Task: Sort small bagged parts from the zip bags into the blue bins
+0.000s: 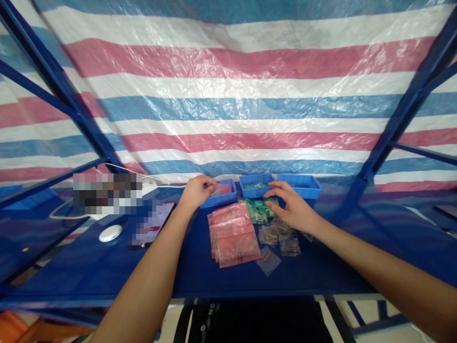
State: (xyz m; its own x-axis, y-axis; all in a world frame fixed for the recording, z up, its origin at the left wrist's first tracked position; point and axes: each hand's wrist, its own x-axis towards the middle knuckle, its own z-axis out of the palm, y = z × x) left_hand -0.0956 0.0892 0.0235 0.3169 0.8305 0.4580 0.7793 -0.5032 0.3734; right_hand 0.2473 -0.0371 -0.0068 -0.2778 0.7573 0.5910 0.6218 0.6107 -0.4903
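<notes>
Left hand (196, 192) at left bin (222, 199), fingers curled; grip cannot be determined. Right hand (293, 206) spread, over green packets (257, 213). Pink bags (235, 238) on surface (203, 281).

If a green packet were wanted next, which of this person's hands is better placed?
Probably the right hand: it is open, close to the green packets, while the left hand is farther from them, at a blue tray.
</notes>
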